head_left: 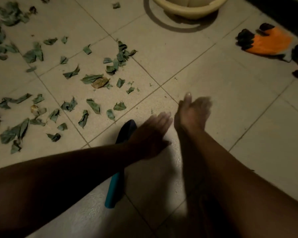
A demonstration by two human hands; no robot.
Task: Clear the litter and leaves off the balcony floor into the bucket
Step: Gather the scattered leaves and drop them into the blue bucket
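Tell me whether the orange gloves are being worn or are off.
Off. The orange gloves lie on the floor tiles at the right, while the left hand and right hand are both bare and hold nothing.

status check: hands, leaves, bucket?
Left hand and right hand open, empty, blurred. Leaves scattered on floor, left. Bucket at top edge. Trowel under left arm; orange gloves lying right.

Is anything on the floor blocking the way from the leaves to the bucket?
Nothing visible does. Bare tile lies between the leaves and the bucket. The orange gloves lie off to the right, and the trowel lies nearer the person.
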